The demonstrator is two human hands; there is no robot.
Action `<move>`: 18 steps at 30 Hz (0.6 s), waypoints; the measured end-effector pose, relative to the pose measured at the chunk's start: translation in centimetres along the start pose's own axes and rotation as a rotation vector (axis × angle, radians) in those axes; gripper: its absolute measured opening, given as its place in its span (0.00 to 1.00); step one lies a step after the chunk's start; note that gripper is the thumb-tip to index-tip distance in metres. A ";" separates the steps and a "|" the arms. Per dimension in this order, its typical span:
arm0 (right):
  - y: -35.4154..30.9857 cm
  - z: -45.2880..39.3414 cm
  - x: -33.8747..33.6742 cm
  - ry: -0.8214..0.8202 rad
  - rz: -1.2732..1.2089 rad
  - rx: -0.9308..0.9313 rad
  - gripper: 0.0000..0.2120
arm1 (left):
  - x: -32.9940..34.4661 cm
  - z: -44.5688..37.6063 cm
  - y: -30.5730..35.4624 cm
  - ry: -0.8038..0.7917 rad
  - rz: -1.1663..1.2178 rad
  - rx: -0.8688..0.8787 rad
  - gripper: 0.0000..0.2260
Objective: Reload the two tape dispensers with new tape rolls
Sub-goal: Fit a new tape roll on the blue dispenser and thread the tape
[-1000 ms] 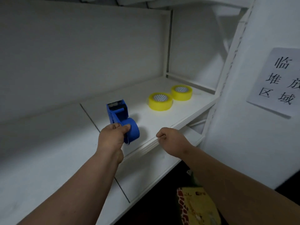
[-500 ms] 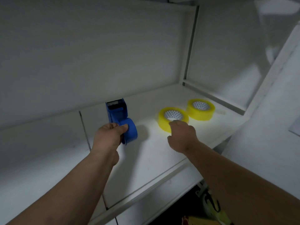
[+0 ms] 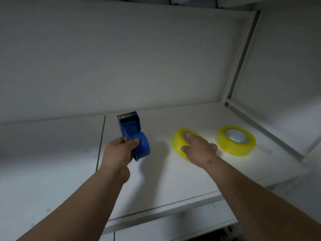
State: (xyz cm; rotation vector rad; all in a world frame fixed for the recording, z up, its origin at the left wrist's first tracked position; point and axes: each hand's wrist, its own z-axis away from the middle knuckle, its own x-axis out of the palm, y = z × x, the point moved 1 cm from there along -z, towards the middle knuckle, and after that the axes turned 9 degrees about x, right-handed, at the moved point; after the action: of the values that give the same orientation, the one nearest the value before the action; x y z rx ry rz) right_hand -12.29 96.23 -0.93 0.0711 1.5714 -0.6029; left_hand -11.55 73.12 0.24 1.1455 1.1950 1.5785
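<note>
Left hand (image 3: 119, 150) grips the blue plastic tape dispenser (image 3: 134, 136) by its round body, held above the white shelf (image 3: 165, 185), serrated blade end pointing away; right hand (image 3: 198, 146) grasps the nearer yellow tape roll (image 3: 178, 143), fingers over its top, thumb on its side; roll tilted, blurred; second yellow tape roll (image 3: 236, 140) lies flat just to its right, apart from the hand.
</note>
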 end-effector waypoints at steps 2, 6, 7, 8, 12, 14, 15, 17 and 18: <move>-0.7 1.4 -1.3 -0.169 -0.547 0.052 0.10 | -0.4 0.6 0.5 0.017 0.058 -0.029 0.06; -2.7 5.3 -2.5 -0.425 -1.132 -0.027 0.05 | -2.4 1.8 1.9 -0.002 0.121 -0.044 0.07; -3.5 6.4 -2.5 -0.454 -1.174 -0.068 0.07 | -3.1 2.2 2.3 -0.021 0.120 -0.032 0.10; -4.4 7.5 -2.4 -0.484 -1.207 -0.105 0.08 | -3.9 2.5 2.6 -0.036 0.122 -0.019 0.11; -8.3 12.1 -1.5 -0.584 -1.282 -0.181 0.10 | -7.4 4.1 4.0 -0.086 0.123 0.014 0.13; -10.2 14.4 -0.8 -0.609 -1.301 -0.205 0.11 | -9.8 4.9 4.5 -0.112 0.113 0.025 0.13; -11.1 15.5 -0.5 -0.618 -1.314 -0.216 0.10 | -11.2 5.3 4.8 -0.119 0.109 0.028 0.13; -12.7 17.6 0.2 -0.637 -1.328 -0.240 0.08 | -14.1 6.2 5.1 -0.136 0.082 0.033 0.11; -13.5 18.6 0.6 -0.645 -1.323 -0.254 0.08 | -15.5 6.6 5.2 -0.147 0.058 0.045 0.09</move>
State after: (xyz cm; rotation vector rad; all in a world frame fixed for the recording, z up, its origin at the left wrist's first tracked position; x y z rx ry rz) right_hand -0.79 76.78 3.47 -1.3117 0.8704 -1.2508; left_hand -1.91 58.76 3.39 1.3123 1.1145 1.4892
